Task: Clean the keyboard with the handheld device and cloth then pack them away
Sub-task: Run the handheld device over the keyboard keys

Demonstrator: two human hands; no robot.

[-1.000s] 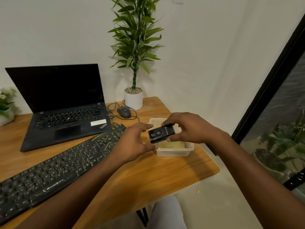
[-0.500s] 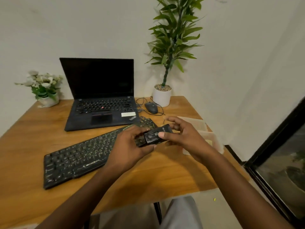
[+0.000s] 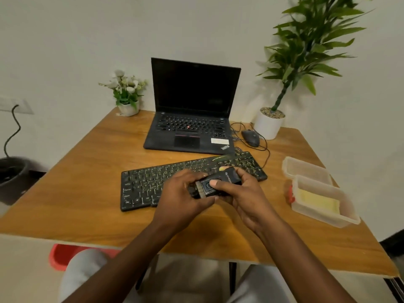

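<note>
Both hands — left hand (image 3: 179,193), right hand (image 3: 242,193) — grip closed on the handheld device (image 3: 215,183) above the keyboard (image 3: 153,182).

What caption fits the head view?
Both hands, left and right, hold the device over the keyboard.

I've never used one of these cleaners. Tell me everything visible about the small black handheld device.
The small black handheld device is a boxy, plastic-looking block with a round button on top, faint lettering and a ribbed end facing left. It lies tilted above the black keyboard, held by the left hand and right hand.
</note>
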